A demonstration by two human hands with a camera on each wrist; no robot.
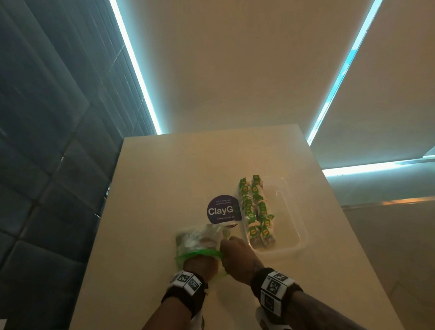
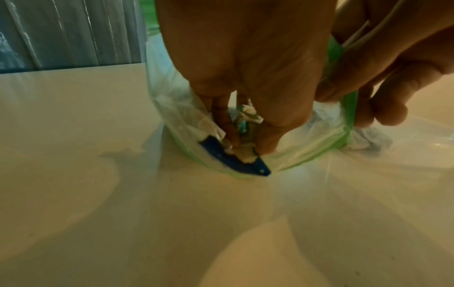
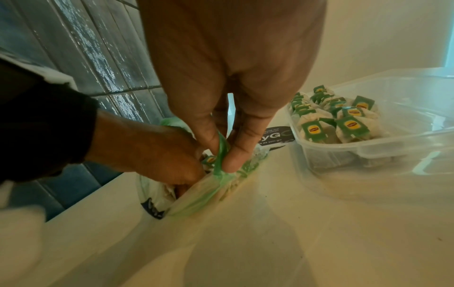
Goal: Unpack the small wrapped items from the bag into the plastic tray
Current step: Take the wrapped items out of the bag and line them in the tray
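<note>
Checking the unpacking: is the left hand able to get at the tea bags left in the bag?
Probably yes: the right hand holds the bag rim open, and the left hand fingers already reach the tea bags.

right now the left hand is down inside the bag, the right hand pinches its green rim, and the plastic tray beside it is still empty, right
Not quite: the plastic tray is not empty. The right wrist view shows many small wrapped items with green tags already lying in it. The rest holds: the left hand reaches inside the bag, and the right hand pinches its green rim.
</note>
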